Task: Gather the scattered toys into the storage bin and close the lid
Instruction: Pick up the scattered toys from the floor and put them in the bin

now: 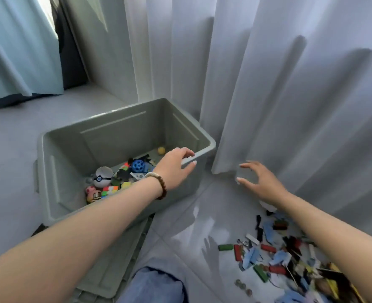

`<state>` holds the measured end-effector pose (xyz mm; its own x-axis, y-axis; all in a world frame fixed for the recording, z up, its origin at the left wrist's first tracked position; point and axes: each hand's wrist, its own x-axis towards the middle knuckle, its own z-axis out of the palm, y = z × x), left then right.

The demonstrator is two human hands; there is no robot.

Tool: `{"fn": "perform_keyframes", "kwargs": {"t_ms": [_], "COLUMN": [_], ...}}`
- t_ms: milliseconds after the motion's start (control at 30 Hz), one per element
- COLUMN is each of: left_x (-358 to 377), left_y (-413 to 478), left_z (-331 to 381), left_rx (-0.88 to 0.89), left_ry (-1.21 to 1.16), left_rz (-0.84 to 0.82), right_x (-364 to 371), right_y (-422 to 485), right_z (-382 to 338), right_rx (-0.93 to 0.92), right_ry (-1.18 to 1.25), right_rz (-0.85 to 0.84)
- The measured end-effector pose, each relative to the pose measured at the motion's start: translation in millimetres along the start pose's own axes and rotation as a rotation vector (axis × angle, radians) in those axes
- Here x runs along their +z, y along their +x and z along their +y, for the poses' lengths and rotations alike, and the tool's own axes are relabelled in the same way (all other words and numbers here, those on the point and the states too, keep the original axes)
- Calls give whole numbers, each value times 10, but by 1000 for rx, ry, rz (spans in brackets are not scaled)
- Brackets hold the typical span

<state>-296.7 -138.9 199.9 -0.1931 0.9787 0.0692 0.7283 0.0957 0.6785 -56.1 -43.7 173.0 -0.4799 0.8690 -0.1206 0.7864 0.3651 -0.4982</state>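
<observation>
The storage bin point(56, 171) stands on the floor point(191, 215), left of centre. A heap of toys point(115, 182) lies in it along the near wall. One ball point(161, 150) lies apart, toward the far right corner. The lid point(115, 270) lies flat before the bin. Scattered toys point(279, 254) lie on the floor to the right. The curtain point(290, 106) hangs behind and right of the bin. The left hand point(176, 165) grips the bin's right rim.

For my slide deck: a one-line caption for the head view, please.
Left hand holds the bin rim, right hand hovers open; some toys inside, a pile on the floor.
</observation>
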Motion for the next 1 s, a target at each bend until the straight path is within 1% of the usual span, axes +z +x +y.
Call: {"fn": "perform_keyframes", "kwargs": {"t_ms": [67,100,167,233,333,433,533,633,800,867,967,1000], "left_x": [354,554,993,1434,2010,2494,2921,3255,3545,3603,3646,3651], "left_y": [-40,-66,-108,-133,-134,-130,-171,-216,-197,-199,-228,-241], "left_z": [215,280,323,277,66,-229,-497,-697,-860,-883,-895,-912], "left_rx": [100,113,75,14,-53,-102,-144,-144,-135,-122,-82,-77], "left_ry": [24,24,26,76,229,331,328,328,320,325,347,322], "left_rz": [-78,-127,-256,-421,-652,-761,-792,-738,-661,-634,-639,-632], "right_x": [-59,-44,64,235,579,989,1387,1671,2008,2098,2157,2160], "right_y": [-258,-372,-591,-769,-895,-949,-936,-872,-782,-768,-780,-797], "right_z": [395,593,970,1290,1714,2036,2255,2355,2421,2433,2459,2471], "right_rx": [76,111,171,228,356,438,456,474,478,451,389,368], "right_ry": [-27,-54,-96,-85,47,180,288,355,308,238,176,159], "right_rz": [-50,-85,-190,-265,-307,-344,-332,-258,-175,-157,-129,-126]}}
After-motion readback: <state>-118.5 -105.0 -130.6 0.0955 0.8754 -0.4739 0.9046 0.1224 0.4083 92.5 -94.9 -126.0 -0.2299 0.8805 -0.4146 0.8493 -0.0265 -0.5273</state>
